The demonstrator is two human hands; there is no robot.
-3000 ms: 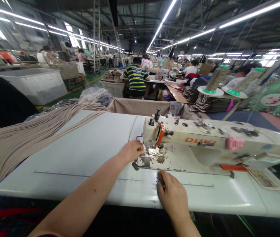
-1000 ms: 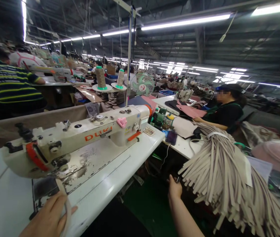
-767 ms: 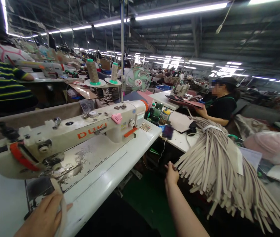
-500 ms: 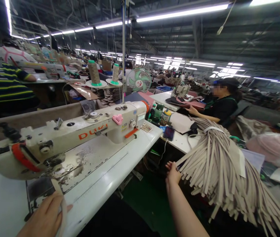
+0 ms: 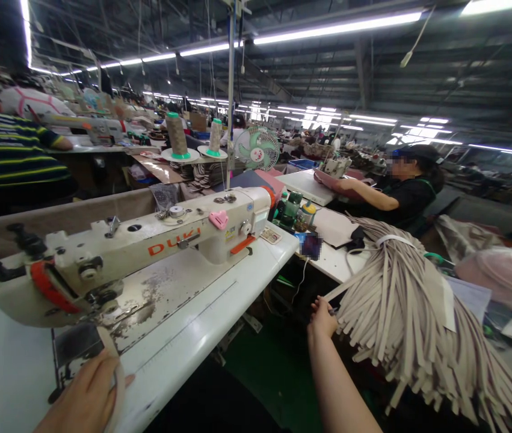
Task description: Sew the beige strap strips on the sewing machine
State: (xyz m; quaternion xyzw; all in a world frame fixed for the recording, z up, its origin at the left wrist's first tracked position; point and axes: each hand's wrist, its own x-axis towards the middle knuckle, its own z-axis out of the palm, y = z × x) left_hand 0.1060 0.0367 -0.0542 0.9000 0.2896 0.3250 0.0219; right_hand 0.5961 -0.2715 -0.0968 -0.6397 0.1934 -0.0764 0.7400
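Observation:
At the lower left, my left hand (image 5: 88, 391) is closed around a beige fabric strip (image 5: 114, 355), which curves over its fingers on the table beside the needle end of the sewing machine (image 5: 169, 240). My right hand (image 5: 323, 319) reaches out to a large tied bundle of beige strips (image 5: 386, 294), its fingers pinched on the end of one strip (image 5: 339, 290) at the bundle's left edge. Something small and dark shows by the right fingers, too small to name. The bundle hangs over the edge of a second table, with a pale band round its top.
Thread cones (image 5: 177, 135) stand behind the machine, near a green fan (image 5: 258, 148). Jars (image 5: 305, 214) and a phone-like card (image 5: 271, 235) lie right of it. A co-worker (image 5: 409, 186) handles dark pink pieces at the back right. A gap with green floor (image 5: 265, 373) separates the tables.
The view has shifted slightly, moving things a little rightward. My right hand stays at the bundle's edge, where a strip end now stands out from it. The co-worker's arm has lifted the pink pieces.

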